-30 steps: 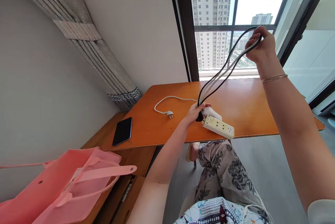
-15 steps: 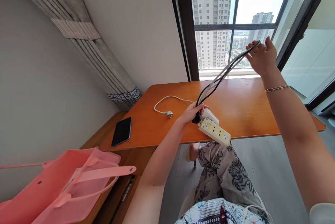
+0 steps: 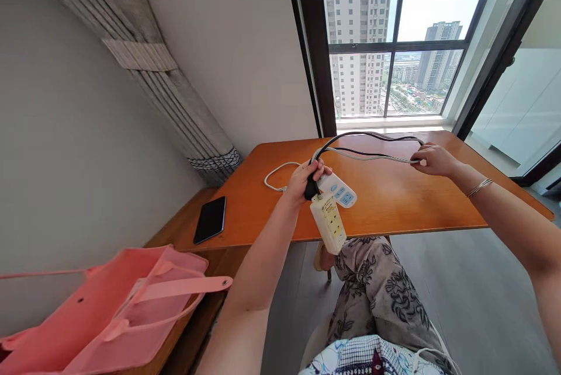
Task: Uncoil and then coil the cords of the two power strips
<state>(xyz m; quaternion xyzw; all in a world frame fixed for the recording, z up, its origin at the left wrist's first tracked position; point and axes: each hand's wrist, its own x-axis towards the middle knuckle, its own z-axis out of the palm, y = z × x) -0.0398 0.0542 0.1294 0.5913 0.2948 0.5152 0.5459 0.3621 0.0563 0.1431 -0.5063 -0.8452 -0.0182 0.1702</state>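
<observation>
My left hand (image 3: 307, 179) is lifted just above the orange table (image 3: 394, 200) and grips the cable ends of two power strips. A cream strip (image 3: 329, 221) hangs down from it past the table's front edge, and a white strip with blue sockets (image 3: 339, 190) sticks out to the right. Black and grey cables (image 3: 372, 153) loop from that hand across to my right hand (image 3: 432, 160), which pinches them low over the table. A white cord with a plug (image 3: 276, 177) trails on the table to the left.
A black phone (image 3: 211, 219) lies on the lower wooden ledge at the left. A pink tote bag (image 3: 109, 311) sits at the bottom left. Folded grey curtain hangs along the left wall. A large window stands behind the table. My patterned trousers show below the table.
My right hand came down from window height to just above the table, bringing the cable loop with it. My left hand lifted the strips; the cream strip now hangs downward.
</observation>
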